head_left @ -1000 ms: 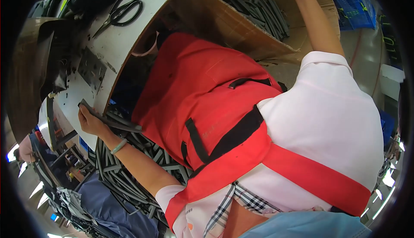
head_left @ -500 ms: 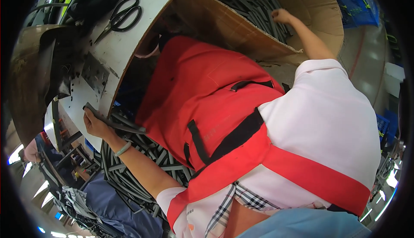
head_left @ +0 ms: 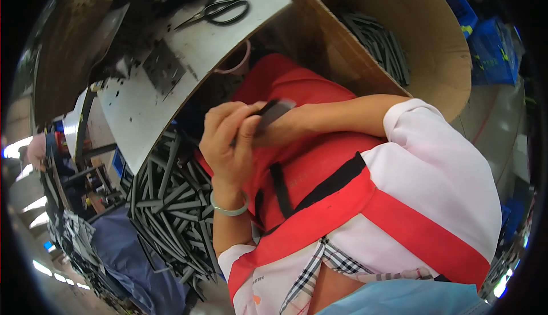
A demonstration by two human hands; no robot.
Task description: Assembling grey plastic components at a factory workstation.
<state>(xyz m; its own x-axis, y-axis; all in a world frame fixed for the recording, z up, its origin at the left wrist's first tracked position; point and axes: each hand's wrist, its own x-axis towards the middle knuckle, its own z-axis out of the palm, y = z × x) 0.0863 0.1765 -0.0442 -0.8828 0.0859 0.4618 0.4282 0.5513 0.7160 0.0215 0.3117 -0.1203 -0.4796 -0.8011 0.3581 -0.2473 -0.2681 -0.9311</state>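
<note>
Two hands' fingers, left hand [head_left: 228, 143] and right hand [head_left: 282, 129], clasping one flat, dark, rigid strip [head_left: 273, 111].

left hand [head_left: 228, 143] and right hand [head_left: 279, 132] raised, fingers curled

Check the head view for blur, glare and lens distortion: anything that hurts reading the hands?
Head view: strong fisheye, the white table edge and cardboard box rim bow, black vignette at the corners. The dark strip held between both hands smears with motion blur; left hand fairly sharp, right hand mostly hidden behind it. Bright glare streaks at lower left; scissors crisp.
</note>
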